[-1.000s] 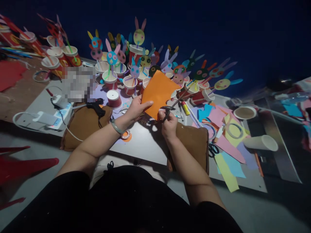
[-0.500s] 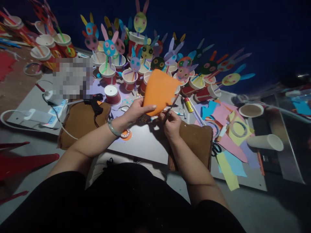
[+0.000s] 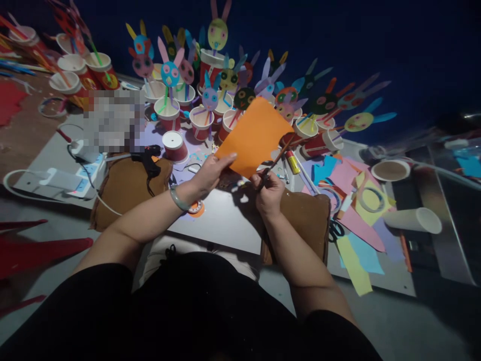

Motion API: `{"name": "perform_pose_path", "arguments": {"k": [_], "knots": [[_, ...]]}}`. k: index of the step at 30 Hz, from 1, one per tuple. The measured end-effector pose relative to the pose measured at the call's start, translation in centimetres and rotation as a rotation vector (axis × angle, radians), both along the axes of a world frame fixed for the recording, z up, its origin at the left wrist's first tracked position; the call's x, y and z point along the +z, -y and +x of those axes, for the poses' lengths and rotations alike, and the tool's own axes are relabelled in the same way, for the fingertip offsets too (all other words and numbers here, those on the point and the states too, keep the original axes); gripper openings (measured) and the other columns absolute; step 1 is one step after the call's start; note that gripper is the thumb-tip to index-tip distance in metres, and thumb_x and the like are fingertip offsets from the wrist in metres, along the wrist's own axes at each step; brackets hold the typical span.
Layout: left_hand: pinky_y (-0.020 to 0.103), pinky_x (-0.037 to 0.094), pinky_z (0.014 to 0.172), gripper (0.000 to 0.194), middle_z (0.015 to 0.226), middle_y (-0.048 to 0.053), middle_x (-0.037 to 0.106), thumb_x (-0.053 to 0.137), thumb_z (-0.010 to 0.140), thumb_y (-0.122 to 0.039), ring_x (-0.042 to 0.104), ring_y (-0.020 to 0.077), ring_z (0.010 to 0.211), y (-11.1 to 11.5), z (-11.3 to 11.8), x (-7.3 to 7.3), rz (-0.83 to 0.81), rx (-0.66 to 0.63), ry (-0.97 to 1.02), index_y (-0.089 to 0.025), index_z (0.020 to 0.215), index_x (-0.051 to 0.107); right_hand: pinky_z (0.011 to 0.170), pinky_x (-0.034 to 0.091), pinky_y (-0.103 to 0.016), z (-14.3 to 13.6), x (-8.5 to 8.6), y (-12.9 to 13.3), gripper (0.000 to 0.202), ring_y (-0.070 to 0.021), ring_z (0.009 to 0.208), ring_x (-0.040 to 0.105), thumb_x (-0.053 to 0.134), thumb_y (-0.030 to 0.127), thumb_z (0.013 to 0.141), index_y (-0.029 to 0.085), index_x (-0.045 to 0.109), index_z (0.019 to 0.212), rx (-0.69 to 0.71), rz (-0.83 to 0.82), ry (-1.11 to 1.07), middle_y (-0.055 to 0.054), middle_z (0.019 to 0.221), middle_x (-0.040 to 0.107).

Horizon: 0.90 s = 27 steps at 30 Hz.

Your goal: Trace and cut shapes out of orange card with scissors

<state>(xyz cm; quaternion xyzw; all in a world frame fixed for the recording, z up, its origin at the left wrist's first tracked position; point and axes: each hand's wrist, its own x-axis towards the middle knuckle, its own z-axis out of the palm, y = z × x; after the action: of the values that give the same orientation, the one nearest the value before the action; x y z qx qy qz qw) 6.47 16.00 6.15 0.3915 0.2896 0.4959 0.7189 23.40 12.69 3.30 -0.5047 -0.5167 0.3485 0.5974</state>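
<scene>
My left hand [image 3: 210, 173] pinches the lower left corner of an orange sheet of paper [image 3: 257, 135], its thumb lying on top. The sheet's right edge has curved cut-outs. My right hand [image 3: 269, 193] is closed round the handles of dark scissors [image 3: 278, 159], whose blades point up and to the right beside the paper's right edge. Below the hands lies the white tabletop [image 3: 214, 220]. An orange disc with a roll of tape [image 3: 196, 207] on it is near my left wrist.
Red paper cups [image 3: 175, 147] with paper rabbit heads [image 3: 171, 74] stand in rows behind the hands. Brown cushions [image 3: 304, 220] lie on both sides. Coloured paper scraps [image 3: 363, 250] and a tape ring [image 3: 371, 199] are at right, a power strip [image 3: 88, 175] at left.
The orange sheet has turned and spread flatter, its top moving to the right. My right hand and the scissors have shifted slightly right; my left hand has moved slightly left.
</scene>
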Motion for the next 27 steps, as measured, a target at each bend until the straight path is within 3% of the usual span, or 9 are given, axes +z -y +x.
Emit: {"name": "perform_pose_path", "arguments": {"k": [4, 8, 13, 18, 22, 27], "knots": [[0.026, 0.053, 0.064, 0.044, 0.079, 0.003, 0.071, 0.082, 0.073, -0.050, 0.065, 0.0116, 0.063, 0.0, -0.2, 0.1, 0.031, -0.116, -0.095, -0.015, 0.096, 0.070, 0.066, 0.049, -0.029, -0.1, 0.0, 0.0, 0.032, -0.0117, 0.066, 0.053, 0.078, 0.048, 0.074, 0.022, 0.060, 0.069, 0.030, 0.001, -0.036, 0.002, 0.070, 0.057], [0.027, 0.053, 0.076, 0.048, 0.086, 0.005, 0.073, 0.090, 0.063, -0.041, 0.069, 0.0150, 0.079, 0.3, -0.3, 0.0, 0.149, -0.178, -0.190, -0.013, 0.097, 0.072, 0.072, 0.051, -0.031, -0.2, 0.6, 0.4, 0.030, -0.0128, 0.070, 0.056, 0.080, 0.044, 0.073, 0.022, 0.060, 0.068, 0.060, -0.002, 0.032, 0.002, 0.073, 0.061], [0.023, 0.042, 0.053, 0.044, 0.067, 0.002, 0.068, 0.088, 0.065, -0.045, 0.057, 0.0094, 0.053, 0.2, -0.4, -0.3, 0.097, -0.206, -0.238, -0.013, 0.089, 0.071, 0.069, 0.049, -0.030, -0.2, 1.0, 0.5, 0.029, -0.0120, 0.067, 0.053, 0.080, 0.042, 0.073, 0.022, 0.060, 0.068, 0.084, 0.000, 0.049, 0.002, 0.071, 0.059], [0.022, 0.038, 0.048, 0.043, 0.071, 0.003, 0.070, 0.087, 0.066, -0.045, 0.057, 0.0098, 0.051, 0.2, -0.5, -0.2, 0.045, -0.253, -0.244, -0.013, 0.091, 0.071, 0.072, 0.050, -0.032, -0.2, 1.0, 0.6, 0.034, -0.0143, 0.070, 0.055, 0.079, 0.049, 0.074, 0.022, 0.059, 0.068, 0.095, -0.002, 0.074, 0.001, 0.072, 0.058], [0.022, 0.041, 0.051, 0.040, 0.066, 0.001, 0.067, 0.088, 0.066, -0.045, 0.056, 0.0087, 0.053, 0.4, -0.2, 0.2, 0.056, -0.162, -0.208, -0.012, 0.082, 0.071, 0.067, 0.048, -0.030, -0.2, 0.8, 0.6, 0.033, -0.0125, 0.064, 0.051, 0.077, 0.049, 0.076, 0.022, 0.058, 0.069, 0.095, -0.007, 0.049, 0.003, 0.067, 0.053], [0.021, 0.049, 0.058, 0.037, 0.068, 0.000, 0.068, 0.088, 0.066, -0.042, 0.060, 0.0084, 0.058, 0.0, -0.2, 0.4, 0.038, 0.138, -0.082, -0.013, 0.081, 0.070, 0.057, 0.041, -0.027, -0.3, 0.7, 0.7, 0.031, -0.0109, 0.058, 0.045, 0.071, 0.048, 0.079, 0.022, 0.056, 0.071, 0.114, -0.026, 0.029, 0.003, 0.068, 0.051]]}}
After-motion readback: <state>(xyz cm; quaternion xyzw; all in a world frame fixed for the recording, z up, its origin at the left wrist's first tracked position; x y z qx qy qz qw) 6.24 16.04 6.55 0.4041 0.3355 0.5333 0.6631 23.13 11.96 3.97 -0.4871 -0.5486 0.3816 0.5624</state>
